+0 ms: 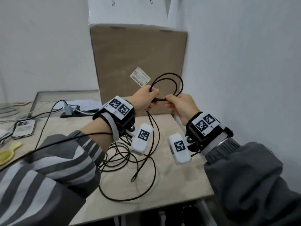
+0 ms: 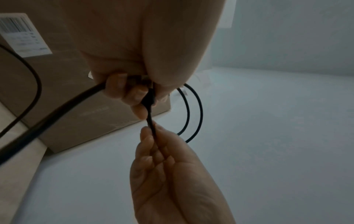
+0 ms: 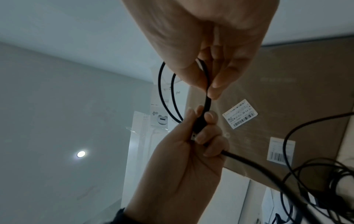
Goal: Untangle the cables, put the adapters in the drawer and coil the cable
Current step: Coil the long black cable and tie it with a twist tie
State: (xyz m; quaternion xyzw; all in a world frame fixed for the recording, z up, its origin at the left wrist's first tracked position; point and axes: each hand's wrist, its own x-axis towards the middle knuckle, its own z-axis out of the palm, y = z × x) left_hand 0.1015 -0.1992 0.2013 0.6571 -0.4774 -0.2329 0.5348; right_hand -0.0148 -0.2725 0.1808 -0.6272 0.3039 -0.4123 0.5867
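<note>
I hold a black cable [image 1: 160,99] up in front of the cardboard box, with two loops standing above my hands. My left hand [image 1: 145,100] grips the loops and the plug end in curled fingers. My right hand [image 1: 177,105] pinches the strand just beside it. In the left wrist view the left hand [image 2: 134,94] is curled round the cable [image 2: 151,119] while the right hand [image 2: 159,159] pinches it from below. The right wrist view shows the right hand [image 3: 214,72] pinching the cable [image 3: 207,103] above the left hand [image 3: 182,159]. The rest of the cable hangs to a loose tangle [image 1: 127,154] on the table. No drawer is in view.
A brown cardboard box [image 1: 138,62] stands at the back under a white box [image 1: 130,10]. At the left lie a power strip with a grey adapter [image 1: 68,108], a phone [image 1: 24,128], more wires and a yellow object [image 1: 8,154]. The table [image 1: 179,185] ends at the right, near the wall.
</note>
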